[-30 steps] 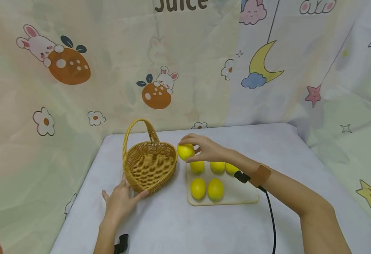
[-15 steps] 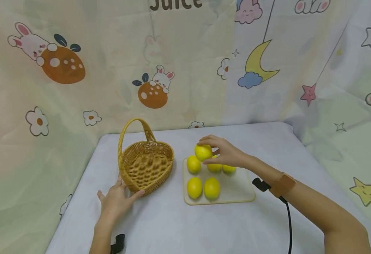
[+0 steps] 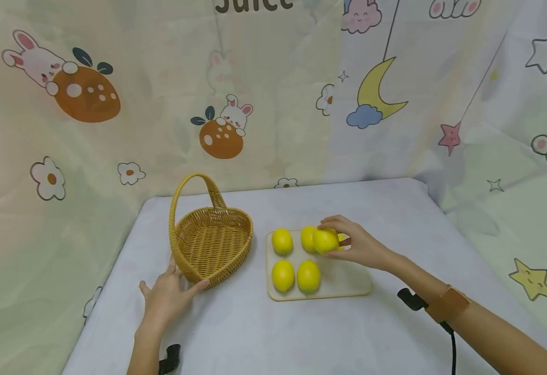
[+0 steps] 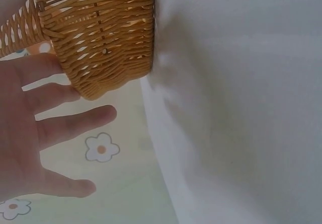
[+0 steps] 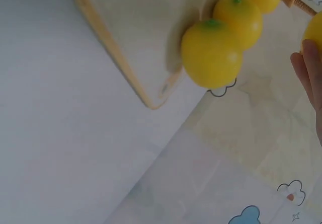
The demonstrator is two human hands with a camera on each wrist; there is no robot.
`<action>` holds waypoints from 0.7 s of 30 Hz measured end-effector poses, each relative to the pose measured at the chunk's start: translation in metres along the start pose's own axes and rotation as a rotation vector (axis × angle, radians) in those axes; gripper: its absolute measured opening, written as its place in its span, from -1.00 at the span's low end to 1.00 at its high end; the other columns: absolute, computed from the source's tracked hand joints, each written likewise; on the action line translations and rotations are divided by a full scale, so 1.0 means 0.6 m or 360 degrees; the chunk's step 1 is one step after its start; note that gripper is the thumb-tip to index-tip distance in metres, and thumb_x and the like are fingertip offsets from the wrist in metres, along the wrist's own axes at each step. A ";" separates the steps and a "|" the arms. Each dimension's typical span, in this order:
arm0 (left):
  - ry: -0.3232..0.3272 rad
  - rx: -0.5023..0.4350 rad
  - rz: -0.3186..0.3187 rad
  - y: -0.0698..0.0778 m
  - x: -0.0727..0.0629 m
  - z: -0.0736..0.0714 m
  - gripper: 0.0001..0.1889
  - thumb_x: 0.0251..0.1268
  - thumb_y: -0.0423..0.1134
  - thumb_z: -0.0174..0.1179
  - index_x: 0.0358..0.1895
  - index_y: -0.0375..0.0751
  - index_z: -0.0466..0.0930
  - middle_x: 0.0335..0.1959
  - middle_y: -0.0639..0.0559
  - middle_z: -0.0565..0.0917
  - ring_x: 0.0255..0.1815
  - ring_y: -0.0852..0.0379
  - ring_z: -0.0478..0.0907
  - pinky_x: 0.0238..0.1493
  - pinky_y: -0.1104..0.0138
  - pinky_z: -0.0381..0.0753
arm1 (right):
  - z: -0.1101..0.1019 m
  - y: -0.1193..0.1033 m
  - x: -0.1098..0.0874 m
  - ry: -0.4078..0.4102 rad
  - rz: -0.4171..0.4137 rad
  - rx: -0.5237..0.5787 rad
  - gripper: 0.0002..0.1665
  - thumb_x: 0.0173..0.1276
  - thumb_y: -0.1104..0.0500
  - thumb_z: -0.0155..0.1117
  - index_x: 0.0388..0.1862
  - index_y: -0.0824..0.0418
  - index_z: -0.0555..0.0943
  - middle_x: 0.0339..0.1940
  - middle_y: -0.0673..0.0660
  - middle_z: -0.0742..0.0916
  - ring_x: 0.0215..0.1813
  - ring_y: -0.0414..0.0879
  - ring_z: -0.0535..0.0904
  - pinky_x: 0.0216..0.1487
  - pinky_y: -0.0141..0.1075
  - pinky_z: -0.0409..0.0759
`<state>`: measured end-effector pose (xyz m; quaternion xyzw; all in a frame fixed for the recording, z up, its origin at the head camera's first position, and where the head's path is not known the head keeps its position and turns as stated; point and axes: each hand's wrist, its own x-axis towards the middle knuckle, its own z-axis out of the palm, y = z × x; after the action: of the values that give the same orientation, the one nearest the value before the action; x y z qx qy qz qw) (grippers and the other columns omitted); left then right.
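Note:
My right hand holds a yellow lemon between thumb and fingers, over the back row on a cream tray. In the right wrist view the held lemon is cut off by the right edge. Several other lemons rest on the tray, among them a front lemon and a back-left lemon; the held one partly covers others behind it. My left hand, fingers spread, touches the near tip of a heart-shaped wicker basket. Nothing lies inside the basket. Straight fingers show beside its woven wall.
A white cloth covers the table. Behind it hangs a printed curtain with cartoon figures. A black wrist camera with a cable sits at the right forearm. The basket's tall handle arches up on its left side.
The right hand has carried the lemon rightward and lower, from beside the basket to over the tray's back row. The left hand stays at the basket; the head view has shifted slightly.

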<state>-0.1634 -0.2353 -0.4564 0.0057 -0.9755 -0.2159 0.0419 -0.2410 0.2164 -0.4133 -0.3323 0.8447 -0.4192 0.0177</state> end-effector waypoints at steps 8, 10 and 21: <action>-0.0004 -0.0010 0.0002 -0.002 0.003 0.001 -0.10 0.15 0.41 0.23 0.36 -0.24 0.48 0.52 -0.39 0.05 0.27 -0.56 0.36 0.07 -0.67 -0.31 | 0.006 0.018 -0.052 0.0047 0.0063 -0.0066 -0.32 0.12 0.19 0.60 0.22 0.15 0.52 0.28 0.14 0.48 0.22 0.16 0.48 -0.10 -0.17 0.72; -0.0004 -0.0007 0.0001 -0.002 0.003 0.001 -0.10 0.15 0.41 0.23 0.37 -0.24 0.47 0.53 -0.39 0.05 0.26 -0.56 0.36 0.07 -0.67 -0.30 | 0.010 0.022 -0.060 0.0034 0.0057 -0.0099 -0.32 0.10 0.20 0.61 0.19 0.14 0.53 0.26 0.12 0.48 0.23 0.15 0.48 -0.10 -0.17 0.72; -0.0005 -0.0006 0.0005 -0.001 0.002 0.000 -0.07 0.16 0.42 0.22 0.37 -0.28 0.45 0.53 -0.39 0.05 0.27 -0.56 0.35 0.05 -0.68 -0.30 | 0.037 0.047 -0.088 -0.0085 0.0121 -0.0132 -0.36 0.10 0.30 0.58 0.15 0.13 0.52 0.26 0.13 0.48 0.22 0.14 0.49 -0.09 -0.21 0.71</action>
<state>-0.1645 -0.2359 -0.4564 0.0036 -0.9751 -0.2178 0.0407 -0.2083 0.2434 -0.4612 -0.3113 0.8727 -0.3738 0.0422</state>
